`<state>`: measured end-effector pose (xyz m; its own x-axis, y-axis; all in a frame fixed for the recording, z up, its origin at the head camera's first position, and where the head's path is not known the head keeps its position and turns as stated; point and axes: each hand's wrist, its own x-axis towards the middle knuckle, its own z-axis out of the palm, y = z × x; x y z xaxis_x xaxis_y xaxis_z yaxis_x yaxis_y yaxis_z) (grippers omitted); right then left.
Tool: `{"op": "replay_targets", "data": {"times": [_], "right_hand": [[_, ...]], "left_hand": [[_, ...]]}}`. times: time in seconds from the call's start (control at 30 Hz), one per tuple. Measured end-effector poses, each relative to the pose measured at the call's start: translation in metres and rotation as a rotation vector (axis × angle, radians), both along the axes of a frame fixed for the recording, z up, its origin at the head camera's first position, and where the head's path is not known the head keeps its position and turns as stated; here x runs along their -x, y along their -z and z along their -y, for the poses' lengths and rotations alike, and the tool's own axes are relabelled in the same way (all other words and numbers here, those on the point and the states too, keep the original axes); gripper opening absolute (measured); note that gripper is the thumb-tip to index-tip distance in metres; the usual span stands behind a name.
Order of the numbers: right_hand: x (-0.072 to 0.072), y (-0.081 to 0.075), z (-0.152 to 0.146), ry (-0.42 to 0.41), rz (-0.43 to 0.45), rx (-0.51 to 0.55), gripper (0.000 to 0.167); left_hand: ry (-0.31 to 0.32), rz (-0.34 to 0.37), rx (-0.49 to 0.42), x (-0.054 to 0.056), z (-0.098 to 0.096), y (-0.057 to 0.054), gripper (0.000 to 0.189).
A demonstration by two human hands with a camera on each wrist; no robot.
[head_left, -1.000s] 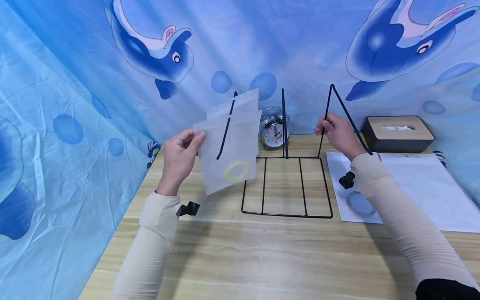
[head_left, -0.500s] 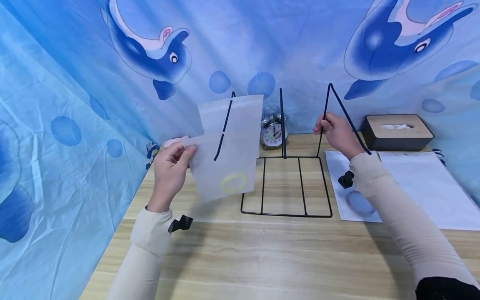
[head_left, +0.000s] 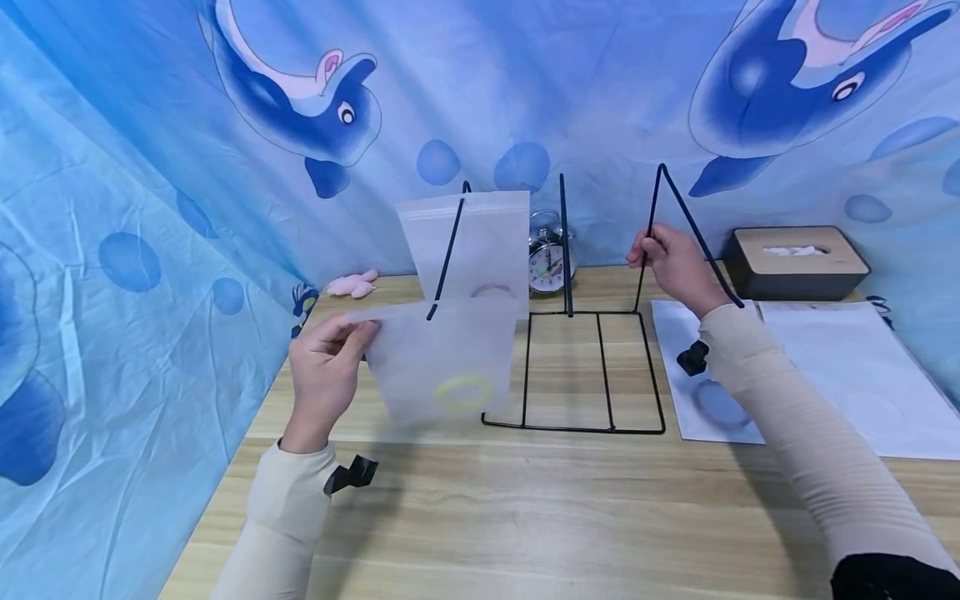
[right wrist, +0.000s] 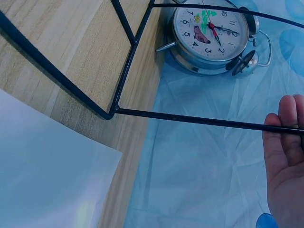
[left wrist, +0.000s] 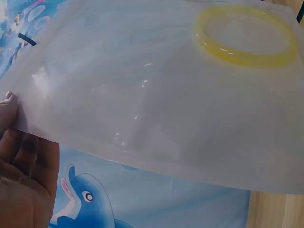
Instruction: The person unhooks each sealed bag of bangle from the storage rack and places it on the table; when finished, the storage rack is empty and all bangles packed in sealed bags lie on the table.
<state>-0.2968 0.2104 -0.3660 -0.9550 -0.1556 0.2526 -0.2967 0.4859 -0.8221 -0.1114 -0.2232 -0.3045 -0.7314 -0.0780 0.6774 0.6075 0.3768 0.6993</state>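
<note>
My left hand (head_left: 324, 375) pinches the upper left corner of a translucent bag (head_left: 405, 358), which holds a yellow ring (left wrist: 246, 59). The bag's top edge is at the lower end of the left hook of a black wire rack (head_left: 525, 375). Whether the hook passes through the bag is unclear. Behind it, another translucent bag (head_left: 472, 242) with a faint ring hangs at the same hook. My right hand (head_left: 675, 262) holds the rack's right upright, its fingers around the wire. In the right wrist view, that wire crosses the fingers (right wrist: 285, 142).
A silver alarm clock (head_left: 547, 268) stands behind the rack. To the right are a tissue box (head_left: 797, 262) and white sheets (head_left: 847, 375) on the wooden table (head_left: 570, 517). A pink soft-looking item (head_left: 352, 285) lies at the back left, against the blue dolphin curtain (head_left: 450, 100).
My left hand has moved down and left, drawing the front bag down along the hook and away from the rear bag. The pink item is uncovered. My right hand has stayed on the rack.
</note>
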Motion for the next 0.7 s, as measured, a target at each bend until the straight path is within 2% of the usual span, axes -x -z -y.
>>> {"op": "replay_targets", "data": {"times": [0.23, 0.4, 0.5, 0.57, 0.7], "right_hand": [[0.0, 0.0, -0.001, -0.015, -0.006, 0.019, 0.033], [-0.001, -0.001, 0.001, -0.033, -0.022, 0.052, 0.033], [-0.001, 0.0, 0.001, -0.053, -0.029, 0.087, 0.033], [0.0, 0.001, 0.0, -0.065, -0.036, 0.113, 0.034], [0.002, 0.002, -0.002, -0.076, -0.035, 0.137, 0.033]], "left_hand": [[0.061, -0.039, -0.052, -0.012, 0.0, 0.0, 0.008], [0.144, -0.021, -0.102, -0.021, -0.002, 0.0, 0.009], [0.181, 0.022, -0.121, -0.025, -0.002, 0.003, 0.008], [0.174, 0.077, -0.116, -0.025, -0.001, 0.007, 0.011], [0.084, 0.263, -0.04, -0.02, 0.003, 0.023, 0.01]]}}
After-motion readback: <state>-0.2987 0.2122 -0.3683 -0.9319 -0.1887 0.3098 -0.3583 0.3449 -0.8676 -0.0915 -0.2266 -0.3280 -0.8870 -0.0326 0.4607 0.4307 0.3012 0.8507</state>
